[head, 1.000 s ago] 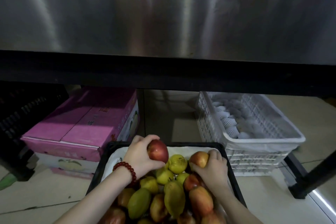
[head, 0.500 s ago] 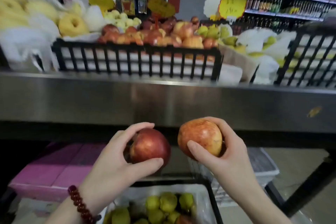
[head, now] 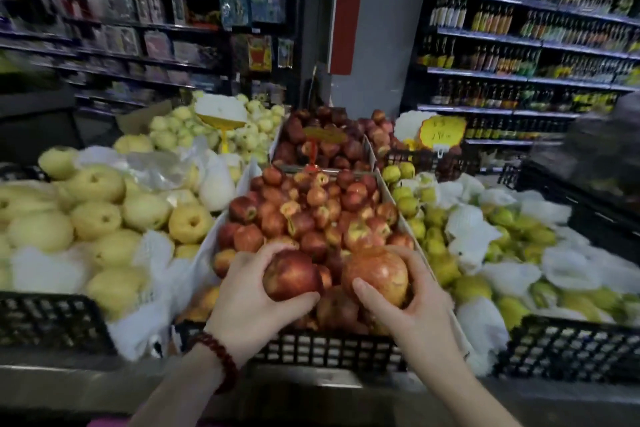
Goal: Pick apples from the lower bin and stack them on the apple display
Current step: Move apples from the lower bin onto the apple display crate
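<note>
— Where are the two apples?

— Both are held just above the near end of the apple display (head: pixel 313 218), the heap of red apples in a black lattice crate. The left hand (head: pixel 249 302) has fingers and thumb curled round the dark red apple (head: pixel 291 276); the right hand (head: pixel 414 308) grips the paler, yellow-streaked apple (head: pixel 375 276) the same way.

— Which way do they point?

— They're round, no real long axis. The paler one seems to have its stem end up and away from the display's front rim, but blur makes that uncertain.

— Any writing?

— A yellow price tag (head: pixel 441 133) behind and right of the display; its digits look like "2.9", not fully legible.

— Textures?

— Smooth, glossy skins. A dark beaded bracelet (head: pixel 221 362) circles the left wrist. Yellow pears (head: pixel 95 218) lie left of the display, some in white foam netting.
</note>
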`<state>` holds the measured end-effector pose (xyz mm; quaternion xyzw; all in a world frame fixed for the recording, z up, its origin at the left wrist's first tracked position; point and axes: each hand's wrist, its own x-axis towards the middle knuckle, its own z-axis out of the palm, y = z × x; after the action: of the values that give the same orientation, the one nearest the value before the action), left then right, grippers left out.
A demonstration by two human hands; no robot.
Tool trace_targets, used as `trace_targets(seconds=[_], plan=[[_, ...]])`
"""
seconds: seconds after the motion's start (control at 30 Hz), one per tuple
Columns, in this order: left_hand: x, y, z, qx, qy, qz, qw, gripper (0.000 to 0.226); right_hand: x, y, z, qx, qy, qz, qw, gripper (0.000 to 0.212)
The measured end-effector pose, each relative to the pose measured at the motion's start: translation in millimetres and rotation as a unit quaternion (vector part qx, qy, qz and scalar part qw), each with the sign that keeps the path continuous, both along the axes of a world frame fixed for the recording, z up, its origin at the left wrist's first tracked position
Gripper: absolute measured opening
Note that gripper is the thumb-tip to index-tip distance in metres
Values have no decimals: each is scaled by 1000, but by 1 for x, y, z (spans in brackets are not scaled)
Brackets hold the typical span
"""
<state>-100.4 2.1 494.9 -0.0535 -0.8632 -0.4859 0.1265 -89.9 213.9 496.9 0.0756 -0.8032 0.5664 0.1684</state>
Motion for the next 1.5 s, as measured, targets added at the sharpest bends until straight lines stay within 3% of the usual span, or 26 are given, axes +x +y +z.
trace_targets(seconds=[0.17, 0.33, 0.73, 1.0, 1.27, 1.4, 1.5], plan=[[-66, -10, 14, -63, -110, 25, 992, 58, -53, -20, 10, 71, -65, -25, 995, 57], [-123, -15, -17, -105, -183, 38, 977, 70, -110, -38, -24, 161, -130, -42, 977, 77], [-155, -4, -56, -146, -129, -40, 980, 70, -152, -50, -58, 253, -149, 5, 956, 91], [-136, -10, -31, -125, -123, -7, 985, 58, -136, -41, -42, 248, -115, -4, 962, 74], [-92, 6, -6, 3, -132, 25, 991, 32, -103, -38, -17, 124, 15, -75, 989, 25], [-72, 18, -11, 85, -124, 22, 988, 17, -89, -34, -21, -33, -39, -66, 997, 13], [-50, 24, -24, 126, -95, 4, 987, 18, -73, -29, -40, -106, -61, 3, 993, 10]])
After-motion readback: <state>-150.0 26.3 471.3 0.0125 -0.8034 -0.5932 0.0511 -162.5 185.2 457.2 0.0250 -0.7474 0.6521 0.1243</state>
